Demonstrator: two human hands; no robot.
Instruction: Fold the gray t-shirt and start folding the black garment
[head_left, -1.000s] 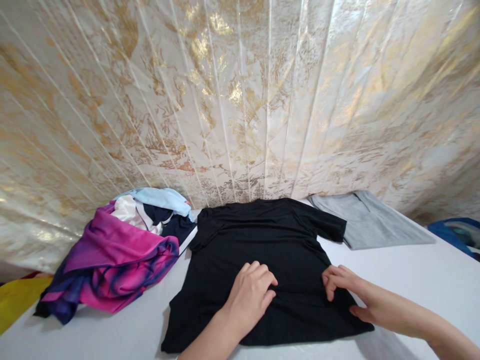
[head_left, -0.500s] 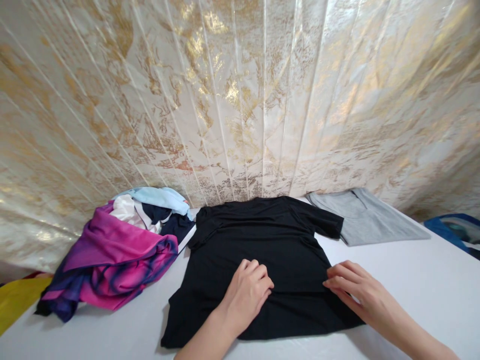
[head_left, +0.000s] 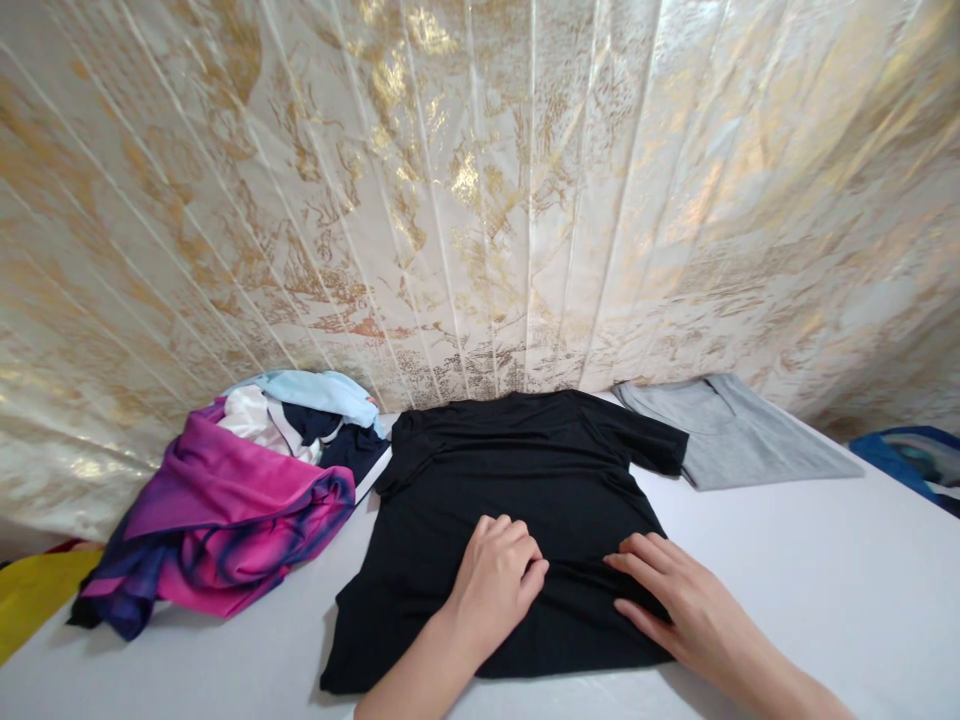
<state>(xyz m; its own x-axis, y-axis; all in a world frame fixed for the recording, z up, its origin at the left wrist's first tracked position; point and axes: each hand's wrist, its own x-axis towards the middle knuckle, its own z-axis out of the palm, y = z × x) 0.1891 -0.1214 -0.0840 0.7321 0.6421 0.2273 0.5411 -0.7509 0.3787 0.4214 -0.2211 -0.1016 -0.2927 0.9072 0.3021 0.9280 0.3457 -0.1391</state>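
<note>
Black shirt [head_left: 517,490] lies on the desk [head_left: 810,570] under both hands, right hand [head_left: 679,595] with grip open, left hand [head_left: 499,570] curled, cannot tell if pinching; uneven pull by either could skew or bunch the slack cloth between

Left hand [head_left: 499,570] seemingly curled, right hand [head_left: 679,600] looser
</note>
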